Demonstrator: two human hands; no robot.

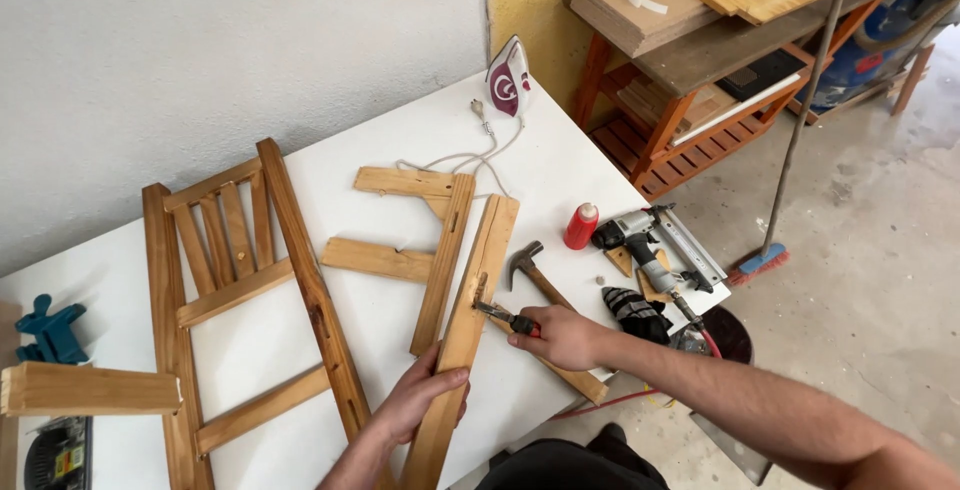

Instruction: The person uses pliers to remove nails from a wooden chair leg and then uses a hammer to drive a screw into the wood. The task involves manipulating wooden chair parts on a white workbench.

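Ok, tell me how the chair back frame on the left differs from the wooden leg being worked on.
The chair back frame is an assembly of rails and slats; the wooden leg is one bar.
The frame is darker and reddish; the leg is paler.
The frame lies untouched; the left hand grips the leg while the right hand sets pliers against it.
Both lie flat on the white table.

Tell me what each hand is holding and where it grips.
The left hand grips the long wooden rail around its lower part. The right hand holds pliers by their handles, with the jaws set against the rail.
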